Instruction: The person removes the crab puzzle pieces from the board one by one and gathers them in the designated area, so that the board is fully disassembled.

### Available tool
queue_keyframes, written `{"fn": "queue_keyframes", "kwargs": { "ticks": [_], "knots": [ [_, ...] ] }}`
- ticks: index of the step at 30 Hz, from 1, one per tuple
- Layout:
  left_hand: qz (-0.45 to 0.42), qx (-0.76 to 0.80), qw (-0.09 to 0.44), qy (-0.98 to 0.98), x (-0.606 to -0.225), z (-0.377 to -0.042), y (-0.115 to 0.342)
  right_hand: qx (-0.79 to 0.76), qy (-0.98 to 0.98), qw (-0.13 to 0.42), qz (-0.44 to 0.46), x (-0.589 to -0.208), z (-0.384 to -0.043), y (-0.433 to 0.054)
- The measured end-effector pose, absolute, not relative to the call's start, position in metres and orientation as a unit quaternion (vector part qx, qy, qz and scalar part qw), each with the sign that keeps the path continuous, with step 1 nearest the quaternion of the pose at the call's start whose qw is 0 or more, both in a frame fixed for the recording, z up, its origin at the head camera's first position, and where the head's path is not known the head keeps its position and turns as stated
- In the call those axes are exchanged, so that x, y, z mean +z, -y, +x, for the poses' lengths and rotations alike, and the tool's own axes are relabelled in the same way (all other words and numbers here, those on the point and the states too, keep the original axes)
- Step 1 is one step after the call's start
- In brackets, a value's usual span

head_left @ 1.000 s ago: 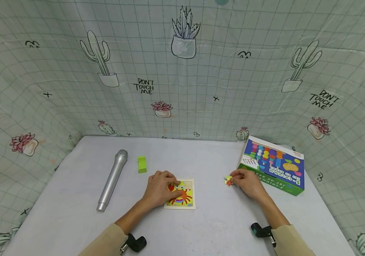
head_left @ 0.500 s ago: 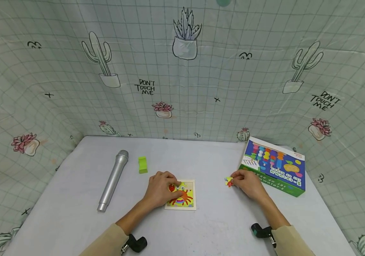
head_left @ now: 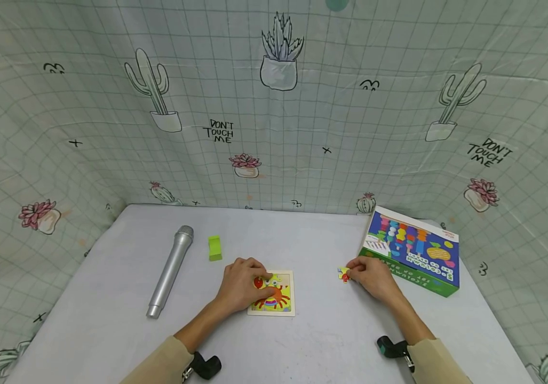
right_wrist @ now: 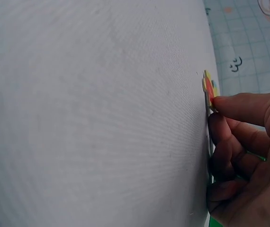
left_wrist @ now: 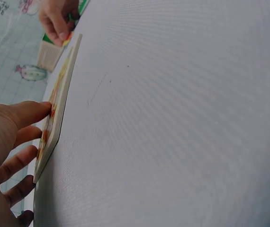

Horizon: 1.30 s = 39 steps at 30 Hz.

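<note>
The crab puzzle lies near centre; the left hand, fingers spread, rests on its left side. To the right, the right hand pinches a puzzle piece. Farther: silver microphone left, blue-and-green box right, green block left of centre.

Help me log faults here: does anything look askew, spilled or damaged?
The box sits slanted on the table, its lettering upside down in the head view. No spill or damage shows; hands partly cover the puzzle board and puzzle piece.
</note>
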State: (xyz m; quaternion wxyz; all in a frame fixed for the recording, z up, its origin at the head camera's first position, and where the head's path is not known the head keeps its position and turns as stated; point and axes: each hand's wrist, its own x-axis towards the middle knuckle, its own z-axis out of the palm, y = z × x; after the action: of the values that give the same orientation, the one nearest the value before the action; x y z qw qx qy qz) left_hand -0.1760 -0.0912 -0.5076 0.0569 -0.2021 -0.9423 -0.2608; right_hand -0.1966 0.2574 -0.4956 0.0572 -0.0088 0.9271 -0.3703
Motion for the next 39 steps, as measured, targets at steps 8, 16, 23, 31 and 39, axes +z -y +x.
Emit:
{"fn": "queue_keyframes", "kwargs": {
  "ticks": [8, 16, 23, 31, 39],
  "knots": [
    [-0.203, -0.258, 0.057, 0.943, -0.507, -0.1759, 0.0904, -0.364, -0.929, 0.062, -0.012, -0.4966, -0.1969, -0.2577],
    [-0.206, -0.262, 0.059, 0.941, -0.5086, -0.1762, 0.0907, -0.356, -0.932, 0.063, -0.009, -0.4968, -0.1964, -0.2571],
    [-0.204, -0.267, 0.06, 0.94, -0.5081, -0.176, 0.091, -0.358, -0.932, 0.062, -0.005, -0.4957, -0.1964, -0.2561],
    [-0.202, -0.264, 0.063, 0.941, -0.509, -0.1767, 0.0914, -0.359, -0.931, 0.064, -0.008, -0.4965, -0.1978, -0.2571],
    [-0.205, -0.263, 0.064, 0.94, -0.5086, -0.176, 0.0912, -0.361, -0.931, 0.056, -0.004, -0.4943, -0.1953, -0.2548]
  ]
}}
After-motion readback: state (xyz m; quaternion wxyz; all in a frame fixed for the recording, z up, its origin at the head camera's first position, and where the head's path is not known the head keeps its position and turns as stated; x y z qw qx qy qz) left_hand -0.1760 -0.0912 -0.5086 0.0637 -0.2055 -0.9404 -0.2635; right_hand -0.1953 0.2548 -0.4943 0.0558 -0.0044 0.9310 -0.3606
